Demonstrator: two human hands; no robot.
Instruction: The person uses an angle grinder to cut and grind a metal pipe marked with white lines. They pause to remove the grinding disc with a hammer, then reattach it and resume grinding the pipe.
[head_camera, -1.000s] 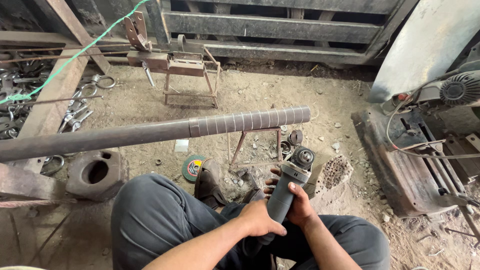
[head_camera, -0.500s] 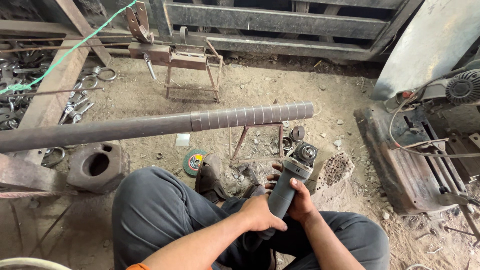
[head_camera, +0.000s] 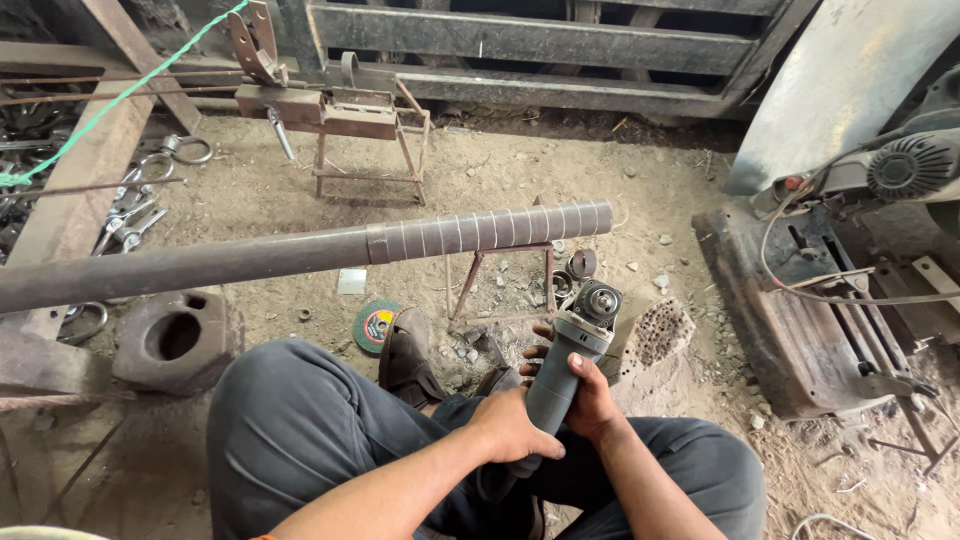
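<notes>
I sit on the ground with a grey angle grinder in my lap, its bare spindle head pointing away from me. My left hand grips the rear of its body. My right hand wraps the body nearer the head, from the right. In front of my knees a long rusty steel pipe lies across a small metal stand; its right end is ground bright in bands. A green grinding disc lies flat on the dirt beside my sandalled foot.
A heavy metal block with a hole sits at left. Rings and wrenches lie far left. A rusty stand with a clamp is behind the pipe. A motor machine with cables fills the right. A perforated block lies near the grinder.
The view has shifted slightly. My hands have stayed on the grinder, which sits a little more upright in my lap.
</notes>
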